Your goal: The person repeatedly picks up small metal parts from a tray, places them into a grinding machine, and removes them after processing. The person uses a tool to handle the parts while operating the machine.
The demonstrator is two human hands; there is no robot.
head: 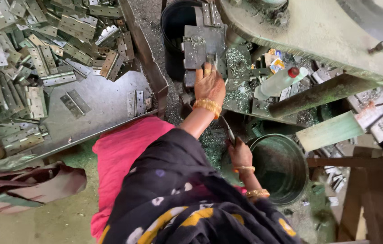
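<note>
The left hand [209,84] presses curled fingers on a small metal piece [210,59] at the press die block [202,47], far centre. The right hand [239,153] grips a thin lever handle [228,131] near the green bucket [281,167]. Loose hinges [42,45] heap on the steel tray [105,99] at left.

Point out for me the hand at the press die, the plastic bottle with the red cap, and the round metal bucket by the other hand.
left hand [209,86], head view, on the back of the hand.
plastic bottle [276,83], head view, on the middle of its clear body.
metal bucket [300,156], head view, on its right rim.
</note>
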